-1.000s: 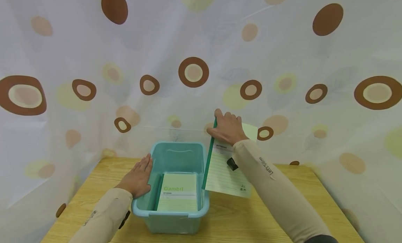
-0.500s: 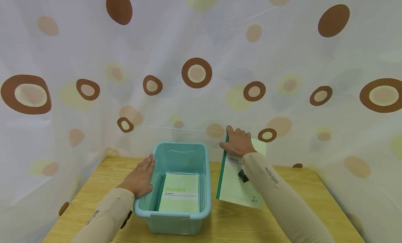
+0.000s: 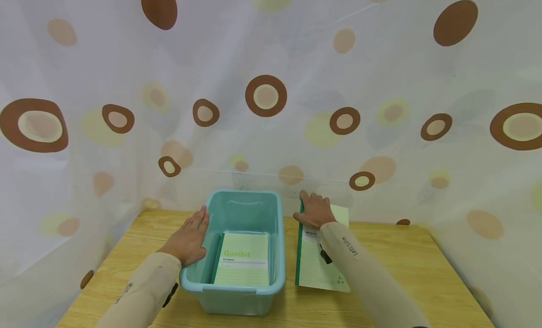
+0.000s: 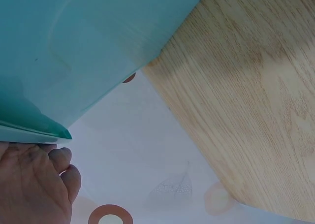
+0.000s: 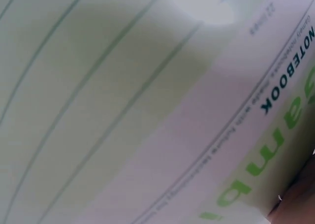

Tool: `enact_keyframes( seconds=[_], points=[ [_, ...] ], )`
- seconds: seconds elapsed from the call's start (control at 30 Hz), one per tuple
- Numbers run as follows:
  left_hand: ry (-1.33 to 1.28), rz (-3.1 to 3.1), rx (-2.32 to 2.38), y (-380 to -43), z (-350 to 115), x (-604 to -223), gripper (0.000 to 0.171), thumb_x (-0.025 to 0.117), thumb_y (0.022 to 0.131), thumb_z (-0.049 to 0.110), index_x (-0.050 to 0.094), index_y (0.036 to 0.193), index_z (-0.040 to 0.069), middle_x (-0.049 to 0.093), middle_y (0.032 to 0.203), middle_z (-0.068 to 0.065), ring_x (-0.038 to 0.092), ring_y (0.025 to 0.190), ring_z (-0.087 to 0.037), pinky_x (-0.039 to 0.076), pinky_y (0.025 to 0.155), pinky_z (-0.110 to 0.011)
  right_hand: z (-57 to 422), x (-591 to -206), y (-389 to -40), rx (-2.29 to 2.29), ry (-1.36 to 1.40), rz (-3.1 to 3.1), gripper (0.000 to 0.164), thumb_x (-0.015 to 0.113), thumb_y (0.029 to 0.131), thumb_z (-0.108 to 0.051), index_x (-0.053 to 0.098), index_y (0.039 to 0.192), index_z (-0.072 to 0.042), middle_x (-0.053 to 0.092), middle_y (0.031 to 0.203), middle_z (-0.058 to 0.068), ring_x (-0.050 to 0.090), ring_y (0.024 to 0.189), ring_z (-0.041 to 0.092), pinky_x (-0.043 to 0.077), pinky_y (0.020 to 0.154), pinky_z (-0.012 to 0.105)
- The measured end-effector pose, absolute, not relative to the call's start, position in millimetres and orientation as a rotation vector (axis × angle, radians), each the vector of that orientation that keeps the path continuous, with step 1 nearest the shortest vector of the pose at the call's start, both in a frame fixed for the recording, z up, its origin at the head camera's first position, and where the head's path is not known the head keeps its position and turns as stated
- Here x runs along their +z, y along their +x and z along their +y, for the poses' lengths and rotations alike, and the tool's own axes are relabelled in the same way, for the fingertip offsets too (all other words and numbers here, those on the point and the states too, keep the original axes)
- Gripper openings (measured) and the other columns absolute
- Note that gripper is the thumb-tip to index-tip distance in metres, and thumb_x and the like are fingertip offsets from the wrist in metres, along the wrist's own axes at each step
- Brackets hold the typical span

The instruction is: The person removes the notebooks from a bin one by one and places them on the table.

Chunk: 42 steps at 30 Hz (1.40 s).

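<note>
A light blue plastic bin [image 3: 237,300] stands on the table, a pale green notebook [image 3: 243,260] with a dark green spine lying inside it. My left hand [image 3: 188,238] rests along the bin's left rim with its fingers straight; in the left wrist view, the hand [image 4: 32,184] shows right at the rim. Just right of the bin, my right hand [image 3: 314,210] grips a second notebook [image 3: 315,271] by its top left corner. This notebook is close over the table, and the right forearm hides part of its cover. Its printed cover [image 5: 123,111] fills the right wrist view.
The wooden table [image 3: 394,262] extends on both sides of the bin. Behind it hangs a white curtain [image 3: 237,144] with brown and yellow spots, which also closes off both sides.
My right hand has carried the notebook away from the bin's right rim, then down toward the table. The left hand stays on the bin's rim. The head view has shifted slightly.
</note>
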<state>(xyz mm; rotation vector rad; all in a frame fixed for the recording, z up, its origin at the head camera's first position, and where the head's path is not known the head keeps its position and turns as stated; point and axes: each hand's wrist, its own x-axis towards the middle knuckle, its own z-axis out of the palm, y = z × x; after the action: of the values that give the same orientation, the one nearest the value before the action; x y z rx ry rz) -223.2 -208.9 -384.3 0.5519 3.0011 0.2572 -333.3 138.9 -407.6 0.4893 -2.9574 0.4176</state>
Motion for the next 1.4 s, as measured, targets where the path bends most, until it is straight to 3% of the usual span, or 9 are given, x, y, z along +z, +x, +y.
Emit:
enact_keyframes(
  seconds=[0.27, 0.6, 0.83, 1.23, 1.4],
  points=[
    [0.552, 3.001, 0.231, -224.8, -207.5, -383.6, 0.079, 0.050, 0.080, 0.010, 0.015, 0.147, -0.015, 0.008, 0.156, -0.029, 0.011, 0.144, -0.043, 0.014, 0.116, -0.053, 129.3, -440.1, -334.6, 0.409, 0.514, -2.939, 0.035, 0.061, 0.081, -0.034, 0.048, 0.103, -0.009, 0.046, 0.079, 0.009, 0.043, 0.074, 0.028, 0.031, 0.071, 0.044],
    [0.557, 2.995, 0.249, -223.6, -208.1, -382.5, 0.078, 0.048, 0.081, 0.009, 0.014, 0.147, -0.015, 0.008, 0.156, -0.030, 0.011, 0.144, -0.044, 0.014, 0.116, -0.053, 116.1, -465.4, -335.1, 0.423, 0.561, -2.958, 0.036, 0.068, 0.082, -0.031, 0.049, 0.104, -0.010, 0.043, 0.080, 0.006, 0.039, 0.073, 0.025, 0.027, 0.072, 0.041],
    [0.544, 2.998, 0.248, -223.2, -208.0, -383.8, 0.079, 0.049, 0.080, 0.009, 0.014, 0.147, -0.015, 0.008, 0.157, -0.029, 0.012, 0.144, -0.043, 0.013, 0.116, -0.053, 117.6, -476.3, -338.7, 0.423, 0.557, -2.970, 0.031, 0.066, 0.082, -0.031, 0.046, 0.097, -0.012, 0.042, 0.078, 0.006, 0.039, 0.073, 0.026, 0.026, 0.072, 0.041],
    [0.536, 3.001, 0.252, -223.0, -208.3, -384.9, 0.078, 0.049, 0.080, 0.009, 0.015, 0.147, -0.015, 0.008, 0.157, -0.029, 0.012, 0.144, -0.043, 0.013, 0.116, -0.053, 119.7, -499.2, -350.6, 0.470, 0.490, -3.019, 0.032, 0.064, 0.083, -0.030, 0.046, 0.102, -0.010, 0.043, 0.084, 0.009, 0.041, 0.078, 0.029, 0.030, 0.074, 0.044],
    [0.532, 3.004, 0.242, -223.8, -208.6, -385.3, 0.078, 0.049, 0.081, 0.009, 0.015, 0.147, -0.014, 0.008, 0.157, -0.028, 0.011, 0.144, -0.043, 0.013, 0.116, -0.053, 121.3, -503.3, -354.2, 0.487, 0.484, -3.015, 0.041, 0.067, 0.084, -0.032, 0.048, 0.110, -0.008, 0.044, 0.091, 0.012, 0.042, 0.083, 0.029, 0.035, 0.080, 0.048]
  ],
)
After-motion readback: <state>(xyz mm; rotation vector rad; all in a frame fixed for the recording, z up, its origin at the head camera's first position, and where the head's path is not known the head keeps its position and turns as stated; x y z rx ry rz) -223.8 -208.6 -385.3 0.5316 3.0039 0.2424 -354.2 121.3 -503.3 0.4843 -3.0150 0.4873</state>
